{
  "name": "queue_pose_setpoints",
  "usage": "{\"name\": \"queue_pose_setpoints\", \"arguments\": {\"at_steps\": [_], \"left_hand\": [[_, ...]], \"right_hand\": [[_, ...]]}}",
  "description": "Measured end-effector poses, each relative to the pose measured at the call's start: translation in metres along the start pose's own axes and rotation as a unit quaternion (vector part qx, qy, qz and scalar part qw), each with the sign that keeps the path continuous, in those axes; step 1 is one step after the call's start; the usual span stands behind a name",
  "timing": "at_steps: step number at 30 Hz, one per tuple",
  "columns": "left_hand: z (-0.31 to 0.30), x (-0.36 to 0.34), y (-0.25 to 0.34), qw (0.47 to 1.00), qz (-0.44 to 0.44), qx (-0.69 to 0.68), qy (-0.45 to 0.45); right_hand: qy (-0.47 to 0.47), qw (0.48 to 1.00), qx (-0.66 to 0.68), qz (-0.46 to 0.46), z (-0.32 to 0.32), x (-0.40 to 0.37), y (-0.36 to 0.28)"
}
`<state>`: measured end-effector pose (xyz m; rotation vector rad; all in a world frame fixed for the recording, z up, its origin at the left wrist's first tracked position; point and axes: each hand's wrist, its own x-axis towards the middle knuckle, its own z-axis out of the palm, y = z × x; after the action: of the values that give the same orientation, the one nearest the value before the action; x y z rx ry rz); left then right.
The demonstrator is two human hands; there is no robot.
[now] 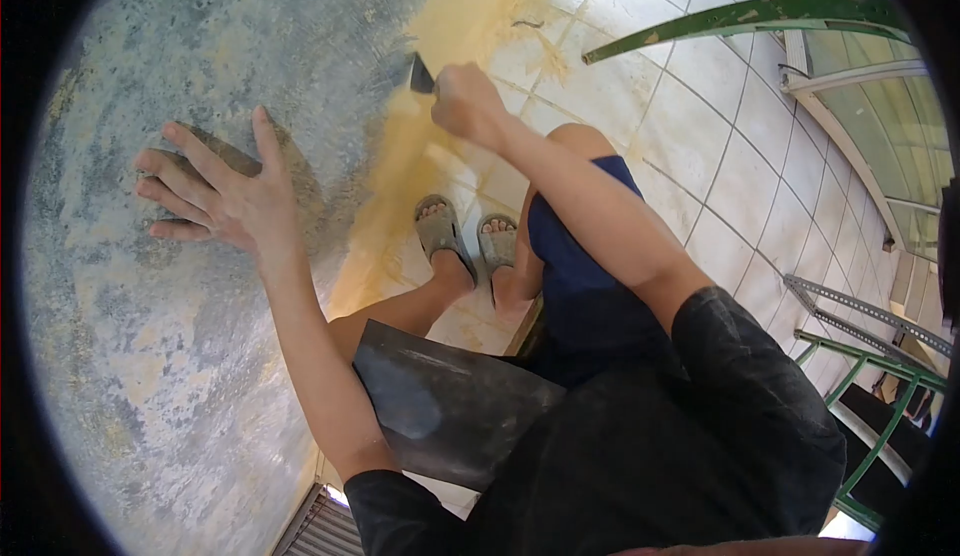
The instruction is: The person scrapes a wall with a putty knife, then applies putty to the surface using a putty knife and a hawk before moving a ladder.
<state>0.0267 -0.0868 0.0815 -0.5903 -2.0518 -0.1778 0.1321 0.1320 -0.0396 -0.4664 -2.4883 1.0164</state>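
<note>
Gripping a flat-bladed scraper (421,74) in a closed right hand (466,104), near the border between yellow band (382,181) and mottled grey surface (130,301). Resting an open, spread left hand (243,204) on the grey. Probably partway, but can't tell finished patches from unfinished. Pointing blade-first up-left from the fist, long axis seemingly slanted likewise.
</note>
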Motion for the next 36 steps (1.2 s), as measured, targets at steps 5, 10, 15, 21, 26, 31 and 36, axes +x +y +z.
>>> {"name": "queue_pose_setpoints", "arguments": {"at_steps": [5, 10, 15, 21, 26, 31, 36], "left_hand": [[0.001, 0.004, -0.001, 1.0, -0.002, -0.02, 0.008], [0.0, 0.003, -0.001, 1.0, 0.006, -0.022, 0.01], [-0.002, 0.001, 0.001, 1.0, 0.0, -0.016, -0.003], [0.003, 0.004, -0.003, 1.0, 0.001, -0.006, 0.011], [-0.001, 0.005, -0.001, 1.0, 0.0, -0.022, 0.009], [-0.004, 0.002, 0.0, 1.0, -0.001, -0.027, 0.001], [-0.003, 0.0, 0.0, 1.0, -0.01, -0.029, -0.007]], "right_hand": [[0.004, 1.0, -0.017, -0.021, 0.001, -0.002, -0.008], [-0.007, 0.999, -0.018, 0.049, 0.002, 0.01, 0.007], [0.001, 1.0, -0.003, -0.008, 0.004, 0.002, 0.003], [-0.015, 1.0, 0.002, -0.004, 0.003, 0.007, -0.002], [0.044, 0.999, -0.006, 0.014, 0.004, 0.013, 0.004], [-0.029, 0.997, -0.009, 0.068, 0.006, 0.016, 0.004], [0.011, 0.999, -0.004, -0.051, 0.006, 0.005, -0.002]]}}
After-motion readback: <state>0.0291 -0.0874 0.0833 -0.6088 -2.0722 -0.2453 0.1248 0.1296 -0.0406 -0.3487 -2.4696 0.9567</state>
